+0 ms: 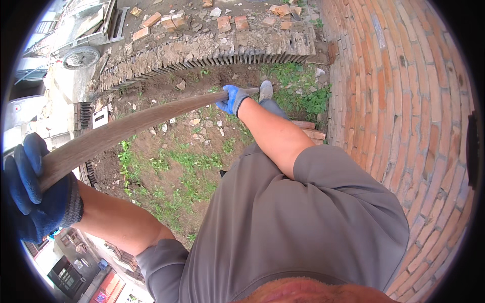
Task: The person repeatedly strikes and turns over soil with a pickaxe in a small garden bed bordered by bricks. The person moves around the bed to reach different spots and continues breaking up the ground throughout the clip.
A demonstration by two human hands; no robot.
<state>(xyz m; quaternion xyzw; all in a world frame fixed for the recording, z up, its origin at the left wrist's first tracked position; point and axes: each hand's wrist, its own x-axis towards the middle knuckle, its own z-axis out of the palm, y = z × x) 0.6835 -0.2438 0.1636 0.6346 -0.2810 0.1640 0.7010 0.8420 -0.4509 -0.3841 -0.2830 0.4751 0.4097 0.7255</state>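
Slanting rightward and away over the dirt plot (178, 181): wooden pole (136, 123); left hand (38, 187) wrapped round its near end, right hand (232, 100) gripping farther along, nearer the plot's edge by the stacked tiles (214, 59). Far tip appears near the shoe (266, 91).

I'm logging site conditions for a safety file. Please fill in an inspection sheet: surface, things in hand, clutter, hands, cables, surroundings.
Surface: bare soil with green weeds.
Things in hand: long wooden shaft, slanting across the view.
Clutter: brick pieces; a row of thin tiles.
Hands: both gloved; left hand has fingers curled round the shaft's near end, right hand grips toward its far end.
Cables: nothing seen.
Surroundings: brick wall right; spoked wheel upper left.
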